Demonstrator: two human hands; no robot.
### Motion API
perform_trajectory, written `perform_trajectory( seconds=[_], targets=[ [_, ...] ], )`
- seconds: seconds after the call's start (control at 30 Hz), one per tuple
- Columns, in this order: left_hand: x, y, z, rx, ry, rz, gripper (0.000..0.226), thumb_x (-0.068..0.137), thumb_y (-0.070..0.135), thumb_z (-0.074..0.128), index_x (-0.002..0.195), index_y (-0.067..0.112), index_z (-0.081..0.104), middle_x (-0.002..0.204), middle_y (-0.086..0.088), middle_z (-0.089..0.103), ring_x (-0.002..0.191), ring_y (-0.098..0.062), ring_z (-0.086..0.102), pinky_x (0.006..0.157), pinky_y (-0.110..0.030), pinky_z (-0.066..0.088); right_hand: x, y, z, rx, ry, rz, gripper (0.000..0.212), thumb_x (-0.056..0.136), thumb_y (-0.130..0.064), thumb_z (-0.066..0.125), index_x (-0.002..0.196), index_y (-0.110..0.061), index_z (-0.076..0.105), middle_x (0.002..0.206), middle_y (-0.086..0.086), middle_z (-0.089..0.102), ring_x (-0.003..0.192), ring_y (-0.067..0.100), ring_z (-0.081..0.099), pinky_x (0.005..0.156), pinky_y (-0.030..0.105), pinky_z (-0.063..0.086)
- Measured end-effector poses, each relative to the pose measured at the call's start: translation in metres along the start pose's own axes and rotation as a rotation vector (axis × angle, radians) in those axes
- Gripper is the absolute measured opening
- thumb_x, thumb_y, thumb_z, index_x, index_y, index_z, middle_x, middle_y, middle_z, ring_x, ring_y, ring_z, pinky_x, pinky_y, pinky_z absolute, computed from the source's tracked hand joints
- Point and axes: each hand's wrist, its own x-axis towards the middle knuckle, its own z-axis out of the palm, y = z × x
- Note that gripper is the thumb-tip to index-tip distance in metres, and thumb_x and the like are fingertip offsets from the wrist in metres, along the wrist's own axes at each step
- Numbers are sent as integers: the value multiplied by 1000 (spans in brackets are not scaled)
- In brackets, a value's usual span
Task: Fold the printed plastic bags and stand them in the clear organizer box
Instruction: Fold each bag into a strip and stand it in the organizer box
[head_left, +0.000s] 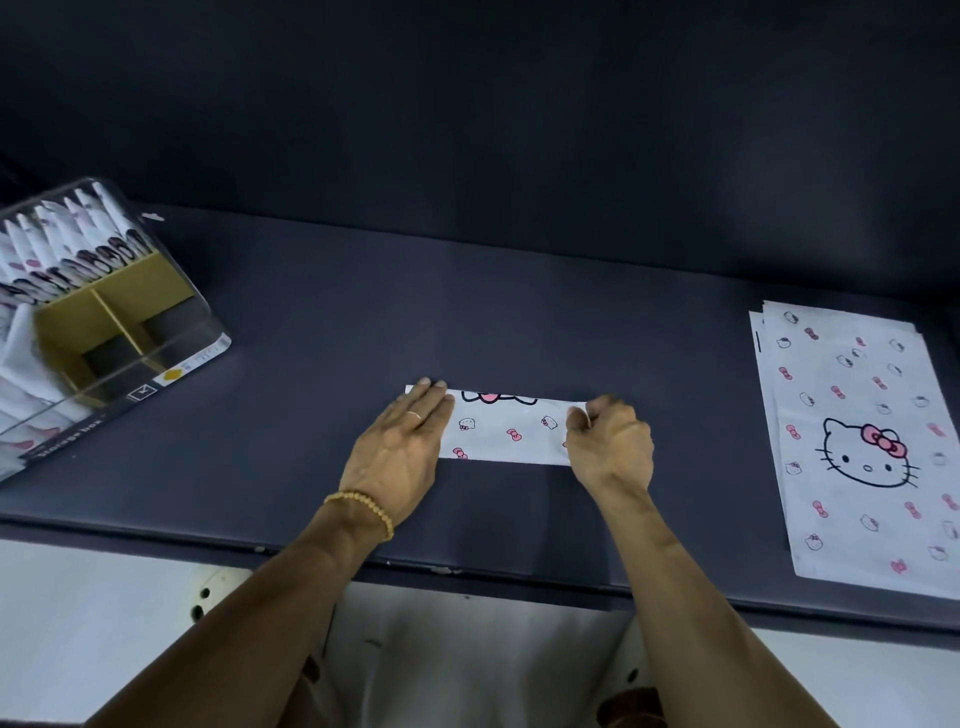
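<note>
Head view: one folded bag (506, 428) lies mid-table (322, 322), long axis left to right. Left hand (402, 449) presses flat on its left end, fingers straight; right hand (608, 441) pinches the right end, nearest for folding inward. One organizer box (171, 358) far left, one flat stack (862, 441) right.

Dark table (519, 312), dark wall (467, 104)
</note>
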Motion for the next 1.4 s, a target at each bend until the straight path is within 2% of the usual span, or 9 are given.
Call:
perform_trajectory(
  seconds=[0.2,0.33,0.5,0.77,0.93,1.03,1.13,1.27,1.4],
  targets=[
    [-6,-11,0,6,-147,68,50,102,17,40,148,4,28,157,-8,24,147,-23,17,121,-32,7,-33,-9,10,-150,363,-390,20,81,-9,69,100,-8,65,101,9,63,94,34,58,76,41,44],
    [-5,-10,-6,48,-164,84,50,98,14,50,144,-1,37,151,-15,35,143,-29,29,119,-41,19,-61,-27,47,-183,-7,-796,44,88,-3,58,132,1,57,142,17,51,134,33,47,113,39,37],
    [-6,-13,-7,37,-191,78,51,100,18,46,147,3,32,155,-11,28,145,-25,22,120,-37,9,-53,-23,59,-314,-180,-797,63,97,-11,39,155,-9,17,164,5,8,152,19,1,120,31,-7],
    [-6,-18,0,124,-238,53,55,104,33,18,154,15,5,162,2,0,149,-14,-3,121,-31,-4,-27,40,9,-511,-27,-660,66,91,-5,49,153,-6,27,161,4,20,150,23,17,120,49,12],
    [-10,-4,-11,301,-241,26,54,101,40,21,151,19,25,157,-2,26,143,-21,25,114,-41,17,-30,42,-7,-544,52,-586,58,89,-5,53,146,-7,42,157,12,33,147,35,23,117,53,19],
    [-24,7,-19,330,-195,55,51,95,45,31,135,20,50,133,-6,53,114,-26,50,99,-43,32,-52,32,-1,-477,125,-741,41,75,-5,69,117,-7,68,123,13,63,109,36,60,85,47,49],
    [-49,10,-25,309,-159,70,55,87,55,39,122,20,60,113,-6,59,101,-28,53,98,-47,34,-77,27,10,-443,54,-867,35,69,-9,76,104,-10,74,97,7,66,90,31,65,70,40,50],
    [-84,9,-31,207,-259,89,77,72,74,49,122,18,60,124,-5,58,116,-28,54,94,-43,46,-91,34,13,-440,-49,-870,38,79,-10,70,116,-8,69,125,8,62,116,27,60,89,39,51],
    [-94,13,-36,133,-230,207,74,57,53,85,118,13,69,126,-5,64,115,-26,62,82,-40,58,-92,43,12,-392,-220,-905,47,92,-6,49,139,-9,51,156,2,36,146,17,29,121,32,17]
  ],
)
